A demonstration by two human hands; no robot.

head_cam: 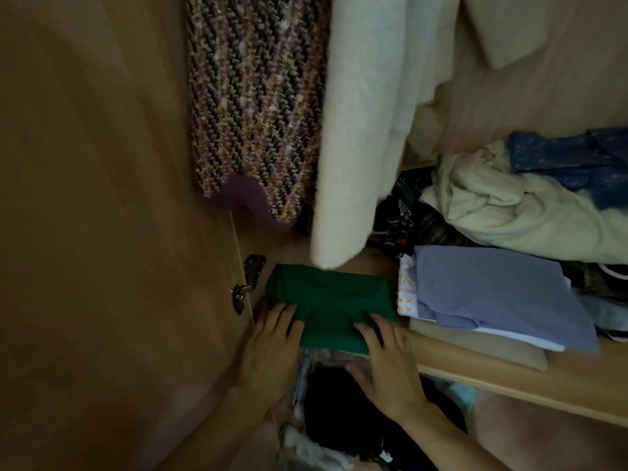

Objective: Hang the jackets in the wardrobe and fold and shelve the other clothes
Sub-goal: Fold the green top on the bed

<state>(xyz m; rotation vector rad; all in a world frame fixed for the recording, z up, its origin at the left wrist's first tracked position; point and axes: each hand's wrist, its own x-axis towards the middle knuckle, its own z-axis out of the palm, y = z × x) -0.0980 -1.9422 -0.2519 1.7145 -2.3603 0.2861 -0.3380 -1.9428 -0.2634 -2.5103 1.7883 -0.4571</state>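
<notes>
A folded green garment [328, 302] lies at the left end of the wardrobe shelf [509, 379]. My left hand [270, 345] rests on its left edge with straight fingers. My right hand [384, 362] lies flat on its front right corner, fingers spread. Above the shelf hang a multicoloured tweed jacket [255, 107] and a white fluffy jacket [363, 130].
To the right on the shelf sits a folded lilac-blue top [492, 294], with a crumpled cream garment [509, 212] and a blue patterned one [571, 158] behind it. The open wardrobe door [102, 232] with its metal hinge [246, 283] stands left. Dark clothes [350, 419] lie below the shelf.
</notes>
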